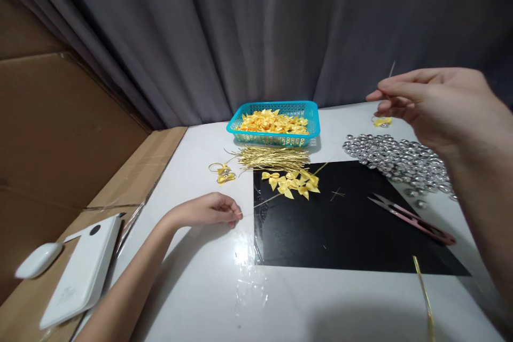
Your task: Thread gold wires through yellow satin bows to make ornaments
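Observation:
My left hand (214, 209) rests low over the white table, fingers curled, thumb and fingertips pinched at the end of a thin gold-toned thread (266, 201). This thread slants up to the right, passing behind small yellow ribbon bows (292, 184). Raised at the right, my right hand (425, 93) pinches a thin, needle-like piece (391, 68) that sticks up above the fingertips; its exact kind is too fine to make out. Beneath the hands lies a black sheet (320, 235). A bundle of gold cords (274, 158) sits just behind the bows.
A turquoise basket (316, 131) holds many yellow bows at the back. Silver beads (401, 160) are heaped at right, near pink-handled thread snips (417, 219). Finished-looking bow-and-bead pieces (225, 173) lie left. A white power bank (82, 272) and white case (39, 261) sit on cardboard (132, 171).

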`<state>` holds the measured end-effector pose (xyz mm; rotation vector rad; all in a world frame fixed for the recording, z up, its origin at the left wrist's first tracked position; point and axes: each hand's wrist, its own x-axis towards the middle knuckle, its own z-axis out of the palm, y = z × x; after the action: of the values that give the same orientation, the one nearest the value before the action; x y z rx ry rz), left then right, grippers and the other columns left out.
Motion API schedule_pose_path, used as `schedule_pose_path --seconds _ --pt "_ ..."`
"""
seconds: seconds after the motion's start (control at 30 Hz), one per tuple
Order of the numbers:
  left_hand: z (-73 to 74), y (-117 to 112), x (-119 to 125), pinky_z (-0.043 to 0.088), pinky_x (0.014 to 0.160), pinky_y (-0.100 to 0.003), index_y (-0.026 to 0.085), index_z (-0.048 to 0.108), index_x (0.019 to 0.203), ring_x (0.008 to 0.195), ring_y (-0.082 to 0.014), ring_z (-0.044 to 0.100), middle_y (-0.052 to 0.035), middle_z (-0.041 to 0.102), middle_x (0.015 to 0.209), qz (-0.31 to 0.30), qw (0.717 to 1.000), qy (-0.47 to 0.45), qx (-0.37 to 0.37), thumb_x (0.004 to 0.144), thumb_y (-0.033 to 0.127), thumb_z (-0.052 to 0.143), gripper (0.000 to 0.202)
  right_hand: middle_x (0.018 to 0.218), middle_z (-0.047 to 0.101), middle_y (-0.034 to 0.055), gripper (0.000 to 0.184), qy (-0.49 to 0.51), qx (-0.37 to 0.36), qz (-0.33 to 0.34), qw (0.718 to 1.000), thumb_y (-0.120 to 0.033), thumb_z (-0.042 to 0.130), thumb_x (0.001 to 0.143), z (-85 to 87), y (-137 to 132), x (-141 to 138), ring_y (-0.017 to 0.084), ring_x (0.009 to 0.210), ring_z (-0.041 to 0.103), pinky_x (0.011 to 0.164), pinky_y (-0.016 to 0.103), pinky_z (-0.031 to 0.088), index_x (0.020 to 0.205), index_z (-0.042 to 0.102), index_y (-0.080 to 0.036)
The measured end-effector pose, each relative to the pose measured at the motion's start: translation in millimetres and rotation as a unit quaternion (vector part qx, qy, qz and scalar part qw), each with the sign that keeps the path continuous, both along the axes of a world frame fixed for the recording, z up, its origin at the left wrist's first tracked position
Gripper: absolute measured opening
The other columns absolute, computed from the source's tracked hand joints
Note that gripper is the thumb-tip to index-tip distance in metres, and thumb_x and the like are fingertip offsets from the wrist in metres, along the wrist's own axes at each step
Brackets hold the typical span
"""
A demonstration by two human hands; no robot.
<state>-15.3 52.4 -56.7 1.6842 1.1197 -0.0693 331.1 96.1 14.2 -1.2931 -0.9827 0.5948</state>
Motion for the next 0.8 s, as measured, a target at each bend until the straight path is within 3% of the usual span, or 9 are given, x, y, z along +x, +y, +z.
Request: schedule_pose_path --seconds 0.2,0.37,0.5,0.57,0.67,0.73,0.8 --pt "18.4 -2 -5 0.045 0.071 -0.026 0.018 0.064 0.104 0.081 -0.018 0.06 -0.0055 0.067 0.093 0.01 0.997 0.078 0.02 0.084 0.039 0.052 0.032 0.066 0.064 0.0067 0.01 0.008 -0.02 0.059 0.998 -0.01 0.067 0.078 0.6 -6 -18 0.006 0.047 0.054 0.052 0.025 0.046 0.07 0.06 -0.009" --pt "42.6 1 18 0.044 0.068 -0.026 0.017 0.062 0.108 0.081 -0.0176 0.059 -0.0055 0.067 0.095 0.001 0.988 0.108 0.11 0.089 0.04 0.045 0.034 0.069 0.064 0.0069 0.01 0.004 -0.024 0.095 0.995 -0.012 0.066 0.08 4.6 -14 -27 0.005 0.05 0.055 0.056 0.025 0.048 0.074 0.059 -0.008" --pt "48.0 5 56 0.045 0.077 -0.028 0.017 0.062 0.108 0.089 -0.0188 0.061 -0.005 0.068 0.098 -0.028 0.99 0.006 0.137 0.088 0.041 0.049 0.033 0.071 0.065 0.0062 0.01 0.001 -0.013 0.116 0.993 -0.014 0.067 0.081 10.5 -24 -31 0.005 0.051 0.055 0.055 0.023 0.047 0.076 0.06 -0.009" --pt "45.1 8 80 0.044 0.086 -0.031 0.017 0.06 0.112 0.102 -0.0207 0.059 -0.0074 0.065 0.114 -0.015 0.984 -0.062 0.167 0.087 0.041 0.054 0.035 0.071 0.066 0.0056 0.009 -0.002 -0.003 0.137 0.991 -0.014 0.066 0.081 14.7 -31 -35 0.005 0.052 0.056 0.054 0.022 0.047 0.076 0.061 -0.009" --pt "36.2 12 118 0.039 0.1 -0.034 0.017 0.047 0.13 0.125 -0.0239 0.046 -0.0116 0.051 0.138 0.018 0.959 -0.183 0.213 0.077 0.036 0.069 0.06 0.07 0.066 0.0051 0.007 -0.002 0.003 0.192 0.981 -0.013 0.065 0.081 21.1 -42 -43 0.005 0.051 0.056 0.053 0.019 0.047 0.077 0.063 -0.008" --pt "28.7 15 140 0.035 0.106 -0.036 0.018 0.043 0.134 0.133 -0.0251 0.039 -0.0126 0.04 0.147 -0.004 0.941 -0.253 0.223 0.07 0.036 0.077 0.074 0.071 0.066 0.0042 0.006 0.008 0.001 0.232 0.973 -0.013 0.064 0.082 24.7 -48 -46 0.004 0.051 0.056 0.051 0.017 0.047 0.077 0.064 -0.009" --pt "20.9 16 155 0.039 0.102 -0.036 0.017 0.052 0.126 0.126 -0.0241 0.047 -0.0127 0.051 0.138 -0.035 0.937 -0.289 0.193 0.073 0.035 0.075 0.061 0.071 0.066 0.003 0.007 0.021 -0.002 0.249 0.968 -0.012 0.063 0.082 28.0 -52 -46 0.003 0.05 0.055 0.051 0.016 0.048 0.075 0.064 -0.01"
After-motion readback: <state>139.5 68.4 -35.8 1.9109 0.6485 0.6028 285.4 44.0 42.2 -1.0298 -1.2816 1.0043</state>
